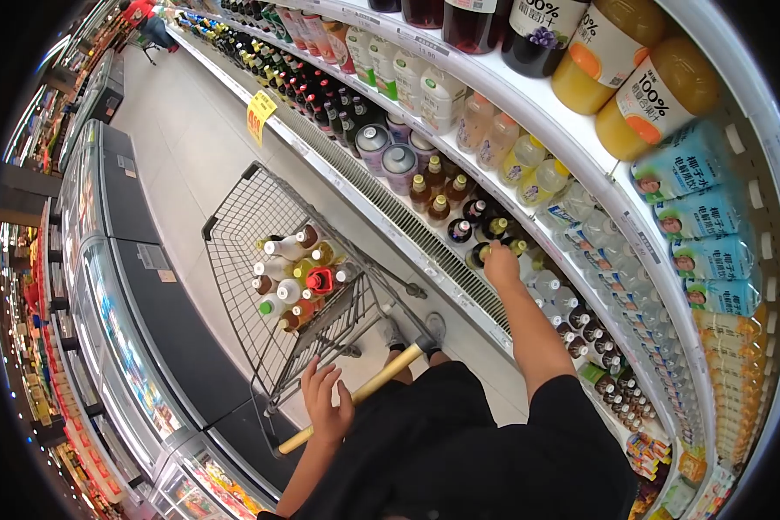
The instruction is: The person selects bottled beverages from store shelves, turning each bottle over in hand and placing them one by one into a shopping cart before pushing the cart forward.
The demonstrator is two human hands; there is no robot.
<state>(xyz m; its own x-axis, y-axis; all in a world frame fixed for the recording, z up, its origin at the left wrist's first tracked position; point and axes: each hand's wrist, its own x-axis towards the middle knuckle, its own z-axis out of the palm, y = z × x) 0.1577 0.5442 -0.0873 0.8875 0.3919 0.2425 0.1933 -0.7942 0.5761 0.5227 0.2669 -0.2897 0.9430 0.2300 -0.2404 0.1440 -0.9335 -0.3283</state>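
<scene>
My right hand (pixel 501 267) reaches into the lower shelf, its fingers closed at the top of a dark bottle (pixel 477 255) that they partly hide. Just beside it shows a bottle with a yellow cap (pixel 518 247). My left hand (pixel 328 406) is open, fingers apart, over the yellowish handle (pixel 374 381) of a shopping cart; nothing is in it. Inside the wire cart (pixel 243 217) several bottles stand together, among them a white one (pixel 279 249), one with a green cap (pixel 269 305) and one with a red top and handle (pixel 321 280).
A curved refrigerated shelf unit (pixel 459 286) runs along my right, with juice bottles (pixel 659 95) and blue-wrapped packs (pixel 711 217) higher up. Freezer cabinets (pixel 134 321) line the left. A yellow price tag (pixel 258 115) sticks out. Far down the aisle a person (pixel 152 26) stands by a cart.
</scene>
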